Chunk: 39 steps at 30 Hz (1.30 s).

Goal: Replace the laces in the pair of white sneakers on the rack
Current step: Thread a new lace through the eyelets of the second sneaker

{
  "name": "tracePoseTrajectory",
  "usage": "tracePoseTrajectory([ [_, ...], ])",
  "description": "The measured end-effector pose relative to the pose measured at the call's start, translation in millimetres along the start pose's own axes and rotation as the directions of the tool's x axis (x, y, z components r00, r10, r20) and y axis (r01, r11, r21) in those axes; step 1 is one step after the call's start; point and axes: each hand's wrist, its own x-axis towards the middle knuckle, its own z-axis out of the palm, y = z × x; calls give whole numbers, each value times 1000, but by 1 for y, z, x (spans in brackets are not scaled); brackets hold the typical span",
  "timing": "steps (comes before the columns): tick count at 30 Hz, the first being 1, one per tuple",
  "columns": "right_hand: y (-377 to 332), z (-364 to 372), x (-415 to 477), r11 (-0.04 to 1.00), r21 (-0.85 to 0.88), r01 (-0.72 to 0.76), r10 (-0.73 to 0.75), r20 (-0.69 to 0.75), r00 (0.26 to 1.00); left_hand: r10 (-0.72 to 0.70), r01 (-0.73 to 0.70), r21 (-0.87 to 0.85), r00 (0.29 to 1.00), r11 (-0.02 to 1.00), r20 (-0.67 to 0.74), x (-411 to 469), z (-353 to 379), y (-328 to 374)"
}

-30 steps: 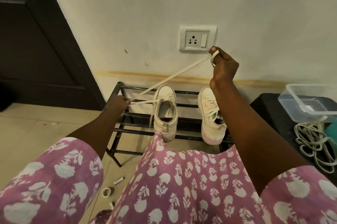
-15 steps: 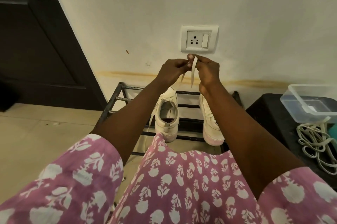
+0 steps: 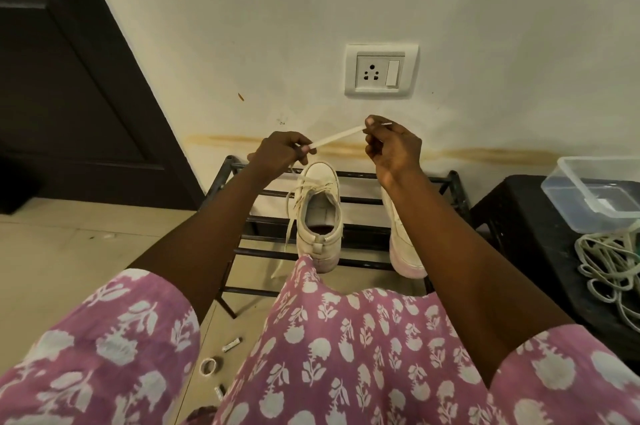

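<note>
The hands, touching half a second ago, are now apart. The left hand (image 3: 282, 153) and right hand (image 3: 393, 147) each pinch the flat woven lace (image 3: 337, 138) in curled fingers. Its taut span runs crosswise, rising slightly rightward, above the black metal-bar rack (image 3: 346, 175). The left sneaker (image 3: 320, 217) and right sneaker (image 3: 403, 248), smooth and off-white, point toes to the wall.

The flat white cloth lace (image 3: 337, 137) is looking matt; below the grip, the black metal-bar rack (image 3: 360, 175) is showing a dull painted finish.
</note>
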Motion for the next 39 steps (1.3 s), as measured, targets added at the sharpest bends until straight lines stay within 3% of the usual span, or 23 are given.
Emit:
tracePoseTrajectory([
  [3,4,2,2,998,-60,21,-19,30,999,-69,68,98,998,993,9,4,-8,-12],
  [6,12,8,4,932,-350,98,-54,134,990,-93,82,189,994,979,50,8,-10,-15],
  [8,17,14,3,854,-501,141,-48,193,980,-53,41,131,995,990,87,6,-7,-7],
  [12,26,22,5,780,-581,233,-103,247,963,55,-44,-88,989,995,136,5,6,9],
  [15,31,17,9,715,-639,284,-181,223,958,11,5,-146,994,989,105,8,12,7],
  [18,42,6,10,660,-712,241,-170,172,970,-36,36,7,997,999,65,13,16,2],
  [22,68,-13,-1,374,-908,187,4,203,979,-128,121,151,991,981,37,20,27,-1],
  [26,91,-22,-27,196,-937,288,17,297,955,-274,214,332,951,918,143,17,33,-7],
  [30,104,-28,-41,-77,-897,436,-98,442,892,-321,281,332,944,901,72,20,41,-18],
  [36,107,-21,-42,-161,-842,516,-59,530,846,-284,279,107,958,954,33,16,39,-27],
  [39,108,-19,-40,-153,-850,504,-61,517,854,-276,270,100,960,958,50,15,37,-29],
])
